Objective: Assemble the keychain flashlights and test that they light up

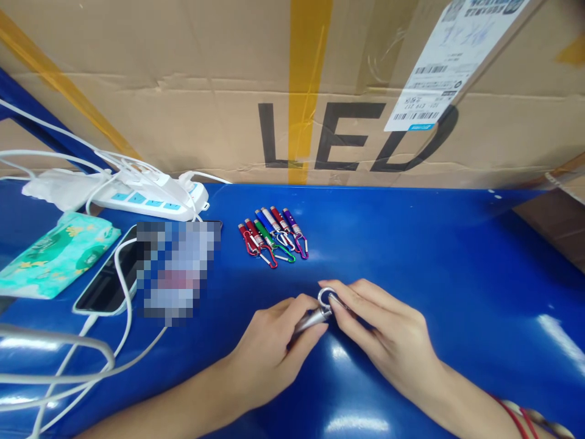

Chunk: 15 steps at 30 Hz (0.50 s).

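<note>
The torch (313,318) spans the two grips just over the bench (457,256): barrel closed in the left grip (274,344), ring (325,298) pinched by the right grip (388,335).

Big black "LED" across the cardboard box (183,122); white shipping label (450,61) upper right, barcodes showing, print too small to read.
</note>
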Available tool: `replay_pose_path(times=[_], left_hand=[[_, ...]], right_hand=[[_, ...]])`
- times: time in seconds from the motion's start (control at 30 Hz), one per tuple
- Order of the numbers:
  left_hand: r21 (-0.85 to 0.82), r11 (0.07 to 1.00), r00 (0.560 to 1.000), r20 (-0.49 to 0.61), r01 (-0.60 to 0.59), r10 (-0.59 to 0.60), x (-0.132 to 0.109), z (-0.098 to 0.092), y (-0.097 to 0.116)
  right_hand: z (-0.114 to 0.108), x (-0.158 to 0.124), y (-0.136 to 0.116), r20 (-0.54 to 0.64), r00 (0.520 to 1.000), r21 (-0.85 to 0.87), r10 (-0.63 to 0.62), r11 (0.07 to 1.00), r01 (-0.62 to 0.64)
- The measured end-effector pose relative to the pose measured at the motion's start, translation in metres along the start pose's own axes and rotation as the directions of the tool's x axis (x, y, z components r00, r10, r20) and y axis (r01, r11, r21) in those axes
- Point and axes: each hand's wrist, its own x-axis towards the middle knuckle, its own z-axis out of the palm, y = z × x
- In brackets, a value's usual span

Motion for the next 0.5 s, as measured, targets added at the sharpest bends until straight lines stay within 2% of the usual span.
replay_pose_path(times=[0.27,0.5], left_hand=[[0.032,0.999,0.998,-0.057,-0.006,0.008,0.0010,0.0040,-0.0013],[0.077,0.997,0.997,-0.077,0.010,-0.004,-0.0002,0.0032,-0.0012]], right_hand=[[0.0007,0.0006,0.0001,0.032,0.999,-0.027,-0.005,1.000,0.006],[-0.0027,0.0066,-0.0042,0.051,0.997,0.013,0.058,0.998,-0.059]])
